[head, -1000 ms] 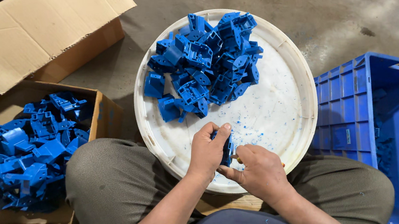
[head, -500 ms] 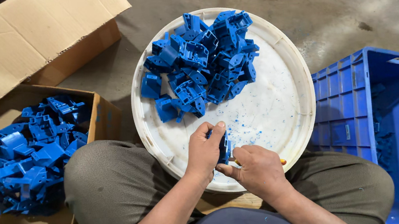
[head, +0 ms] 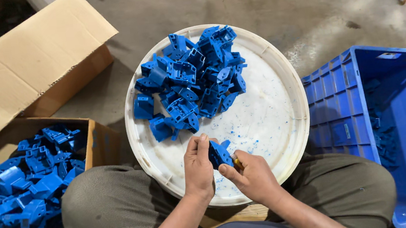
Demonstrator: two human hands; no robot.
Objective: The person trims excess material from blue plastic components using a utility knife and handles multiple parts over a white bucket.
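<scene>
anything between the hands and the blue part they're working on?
Nothing visible. The left hand and right hand both grip the blue part directly, above the white tray. The pile of blue parts lies apart, farther back.

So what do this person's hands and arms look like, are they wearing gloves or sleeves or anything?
Both hands are bare: no gloves on the left hand or the right hand, and no ring, watch or wristband shows. The forearms are uncovered as far as the frame's lower edge, so no sleeves are in view. The legs are in olive-grey trousers.
</scene>
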